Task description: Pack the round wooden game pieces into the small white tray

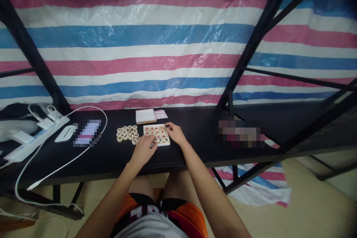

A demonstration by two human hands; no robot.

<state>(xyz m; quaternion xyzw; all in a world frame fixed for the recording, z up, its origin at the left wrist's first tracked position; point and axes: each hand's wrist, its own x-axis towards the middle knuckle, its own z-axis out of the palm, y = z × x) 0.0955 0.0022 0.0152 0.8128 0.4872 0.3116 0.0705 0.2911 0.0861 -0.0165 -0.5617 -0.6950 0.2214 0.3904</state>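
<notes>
A small white box (169, 142) on the black table holds round Chinese chess pieces, mostly red-marked, with black-marked ones along its near row. My left hand (145, 148) reaches over the box's near left corner, fingers curled down and closed around a chess piece that they largely cover. My right hand (174, 132) grips the box's right rim near the far corner, fingertips bent over the edge. Left of the box, several black-marked chess pieces (128, 132) lie face up in close rows. One chess piece (134, 141) sits close beside my left hand.
Behind the box lie a white box lid (145, 115) and a printed paper slip (161, 114). A blurred phone (88, 133), a white cable (65, 164) and a power strip (36, 135) are at left. Black metal posts (245, 59) frame the table (200, 137); a blurred item (240, 133) lies right.
</notes>
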